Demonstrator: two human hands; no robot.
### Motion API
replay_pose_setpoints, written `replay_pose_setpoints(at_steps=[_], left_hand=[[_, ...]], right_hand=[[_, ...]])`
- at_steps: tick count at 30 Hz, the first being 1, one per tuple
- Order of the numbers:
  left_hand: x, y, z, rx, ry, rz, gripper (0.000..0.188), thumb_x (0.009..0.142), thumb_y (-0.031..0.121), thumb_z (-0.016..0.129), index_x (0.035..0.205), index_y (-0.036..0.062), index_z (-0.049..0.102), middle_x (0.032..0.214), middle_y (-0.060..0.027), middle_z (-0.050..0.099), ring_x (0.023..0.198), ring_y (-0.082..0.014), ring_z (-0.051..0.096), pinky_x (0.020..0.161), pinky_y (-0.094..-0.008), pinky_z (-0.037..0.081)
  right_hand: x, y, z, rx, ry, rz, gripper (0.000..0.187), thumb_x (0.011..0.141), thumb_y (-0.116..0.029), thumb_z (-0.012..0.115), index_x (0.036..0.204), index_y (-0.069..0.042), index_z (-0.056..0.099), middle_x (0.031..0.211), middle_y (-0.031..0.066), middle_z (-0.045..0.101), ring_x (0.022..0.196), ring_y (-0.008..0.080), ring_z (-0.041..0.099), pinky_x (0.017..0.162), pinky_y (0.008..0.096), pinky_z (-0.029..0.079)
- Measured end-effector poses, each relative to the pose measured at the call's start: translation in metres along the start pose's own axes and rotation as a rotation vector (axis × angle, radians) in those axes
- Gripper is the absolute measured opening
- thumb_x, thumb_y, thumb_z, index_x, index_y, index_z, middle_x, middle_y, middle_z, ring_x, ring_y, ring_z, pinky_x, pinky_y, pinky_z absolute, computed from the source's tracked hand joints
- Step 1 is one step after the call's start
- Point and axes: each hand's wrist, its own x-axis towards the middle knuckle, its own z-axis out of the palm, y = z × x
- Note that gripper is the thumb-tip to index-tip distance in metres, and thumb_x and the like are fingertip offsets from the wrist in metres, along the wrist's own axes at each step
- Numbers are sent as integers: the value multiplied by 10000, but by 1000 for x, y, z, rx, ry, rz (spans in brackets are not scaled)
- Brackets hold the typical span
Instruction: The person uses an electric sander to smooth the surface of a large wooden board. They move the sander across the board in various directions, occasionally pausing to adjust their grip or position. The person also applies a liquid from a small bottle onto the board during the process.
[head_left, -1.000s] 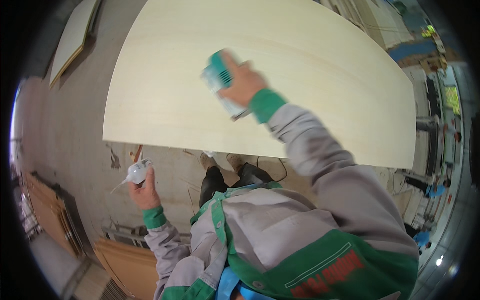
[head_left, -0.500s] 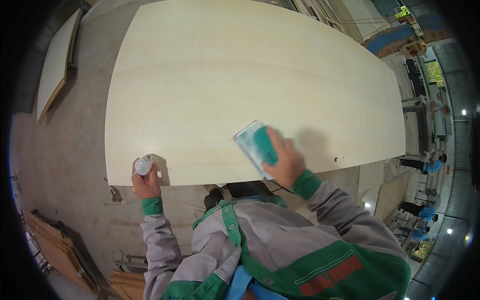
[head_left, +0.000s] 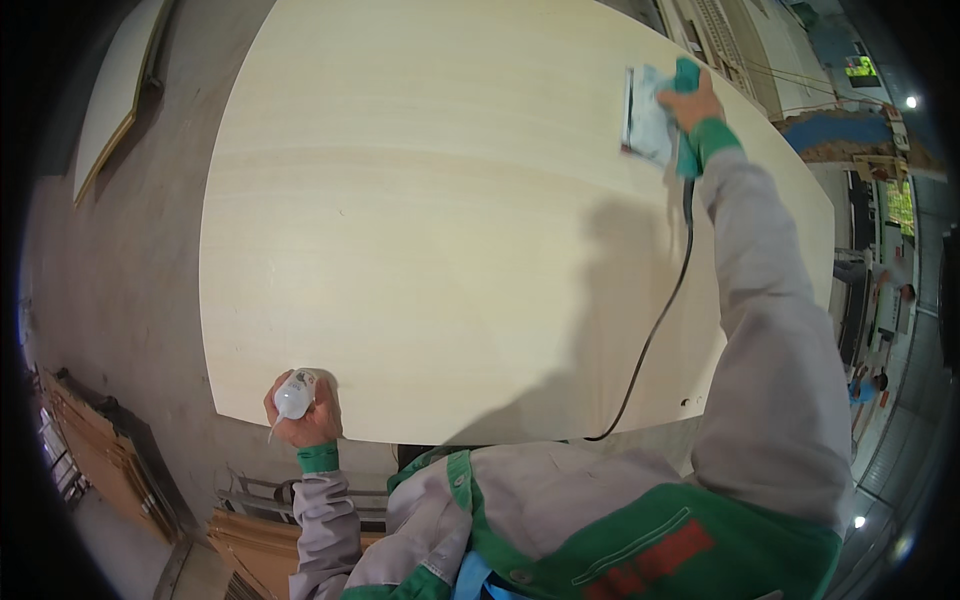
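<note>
A large pale wooden panel fills the middle of the view. At its near left edge my left hand is wrapped round a white squeeze bottle, whose thin nozzle points toward me. Far off at the upper right, my right hand grips the teal handle of a handheld electric sander. The sander's flat pad is on or just over the panel; I cannot tell which. From the sander a black power cord runs back over the panel's near edge beside my body.
Another pale panel lies at the upper left. Stacked brown boards stand at the lower left, with more boards below my left arm. Long strips lie beyond the far right edge. A person in blue is at the far right.
My right hand has carried the sander from the near middle of the panel to its far right, and the cord now shows. My left hand still holds the bottle at the near left edge.
</note>
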Motion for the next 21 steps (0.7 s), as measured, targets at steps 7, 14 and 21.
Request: replay_pose_setpoints(at_steps=[7,14,21], left_hand=[[-3,-10,-9,96,-25,-15,625,791,124,916,1272,-20,545,1174,-134,662,1034,-220,668,927,-359,569],[2,-14,-10,57,-71,81,574,786,91,905,1236,-36,573,1158,-140,678,1038,-224,682,916,-357,566],[7,6,2,237,-123,185,460,783,156,901,1143,-40,691,1138,-172,680,1004,-273,698,900,-373,570]], right_hand=[[69,-161,27,-84,-136,-217,857,813,-436,780,1489,2,491,1402,295,598,1306,423,572,1083,451,477],[-33,-234,32,37,-164,-329,951,814,-359,763,1589,-23,325,1350,308,629,1234,452,617,1045,462,504],[-184,-222,6,98,-159,-201,944,860,-281,694,1649,-200,182,1270,317,658,1190,482,635,1034,505,511]])
